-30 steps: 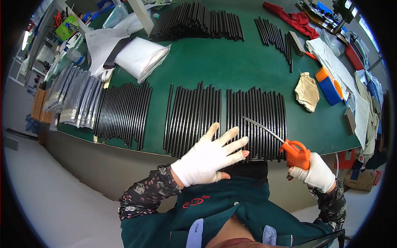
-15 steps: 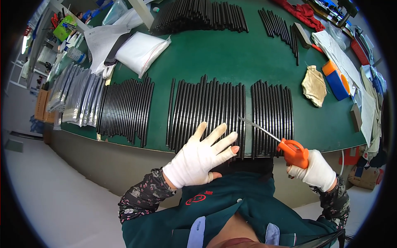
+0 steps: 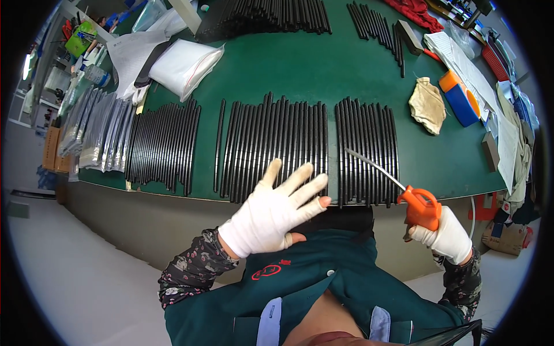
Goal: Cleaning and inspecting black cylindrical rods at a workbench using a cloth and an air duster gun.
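My left hand, in a white glove with bare tips on some fingers, is spread palm down over the near ends of the middle row of black rods. My right hand, gloved too, grips orange-handled scissors. Their slim metal blade points up and left, its tip over the left side of the right-hand row of black rods. Whether the tip touches a rod I cannot tell. A single black rod lies a little apart, left of the middle row.
Another rod row and plastic-wrapped bundles lie left on the green table. More rods are piled at the back. A white bag sits back left; a beige cloth and blue-orange tape dispenser lie right.
The whole view has shifted, so the table sits further left and up. The scissors have moved right, from the gap between two rows to over the right-hand row. My left hand stays spread.
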`<state>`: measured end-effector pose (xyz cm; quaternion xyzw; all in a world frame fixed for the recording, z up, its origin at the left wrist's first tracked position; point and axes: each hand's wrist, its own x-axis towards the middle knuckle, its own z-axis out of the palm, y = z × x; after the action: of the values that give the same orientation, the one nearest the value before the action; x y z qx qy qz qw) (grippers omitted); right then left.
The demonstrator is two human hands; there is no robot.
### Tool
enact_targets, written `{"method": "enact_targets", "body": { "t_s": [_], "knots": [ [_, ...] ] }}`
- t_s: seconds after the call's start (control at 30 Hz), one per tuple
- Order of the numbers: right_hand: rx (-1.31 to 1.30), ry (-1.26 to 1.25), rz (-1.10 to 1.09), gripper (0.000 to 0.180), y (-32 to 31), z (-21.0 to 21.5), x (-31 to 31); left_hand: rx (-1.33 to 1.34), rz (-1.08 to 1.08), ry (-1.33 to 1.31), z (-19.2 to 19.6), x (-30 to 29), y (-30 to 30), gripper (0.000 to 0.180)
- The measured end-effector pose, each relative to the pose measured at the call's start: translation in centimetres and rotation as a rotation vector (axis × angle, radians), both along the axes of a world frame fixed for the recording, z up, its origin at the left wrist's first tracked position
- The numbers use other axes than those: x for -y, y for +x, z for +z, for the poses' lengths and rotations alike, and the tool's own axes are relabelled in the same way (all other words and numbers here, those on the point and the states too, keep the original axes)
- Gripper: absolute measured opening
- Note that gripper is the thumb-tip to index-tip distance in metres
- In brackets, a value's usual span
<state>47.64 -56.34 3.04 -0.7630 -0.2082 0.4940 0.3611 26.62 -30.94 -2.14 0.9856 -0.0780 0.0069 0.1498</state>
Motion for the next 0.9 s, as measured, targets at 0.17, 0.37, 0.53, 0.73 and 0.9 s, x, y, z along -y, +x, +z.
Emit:
{"method": "enact_targets", "body": {
  "t_s": [0.17,0.37,0.53,0.73,0.9],
  "knots": [
    [0.067,0.009,0.187,0.030,-0.7,-0.5,0.6,0.066,-0.136,-0.087,-1.7,1.8,0.4,0.084],
    [0.073,-0.049,0.159,0.025,-0.7,-0.5,0.2,0.121,-0.144,-0.133,-2.2,1.7,0.6,0.085],
    [0.121,-0.038,0.269,0.023,-1.0,-0.1,0.0,0.119,-0.131,-0.151,-2.3,1.8,0.6,0.086],
    [0.098,-0.018,0.196,0.031,-1.3,-0.6,0.3,0.120,-0.131,-0.146,-2.2,1.8,0.4,0.089],
    [0.253,-0.063,0.336,0.033,-1.6,-0.4,-0.8,0.129,-0.133,-0.161,-2.1,1.7,0.4,0.086]
  ]
}}
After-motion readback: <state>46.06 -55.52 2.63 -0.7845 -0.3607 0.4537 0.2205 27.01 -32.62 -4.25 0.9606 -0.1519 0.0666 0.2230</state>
